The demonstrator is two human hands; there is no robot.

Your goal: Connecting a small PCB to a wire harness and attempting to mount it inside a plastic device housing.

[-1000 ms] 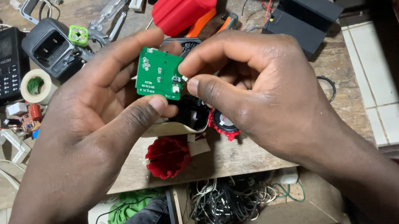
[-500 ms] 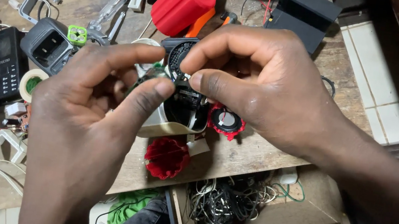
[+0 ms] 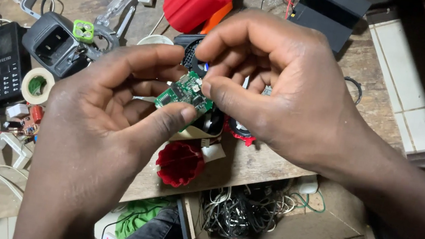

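Both hands (image 3: 111,121) (image 3: 279,84) pinch a green circuit board (image 3: 185,93) between their fingertips.

Head view, close, looking down

Rough wood bench (image 3: 272,170) (worn) — matt

I see one screen: a black keypad phone (image 3: 4,67) with a small dark display, near the surface's left edge.
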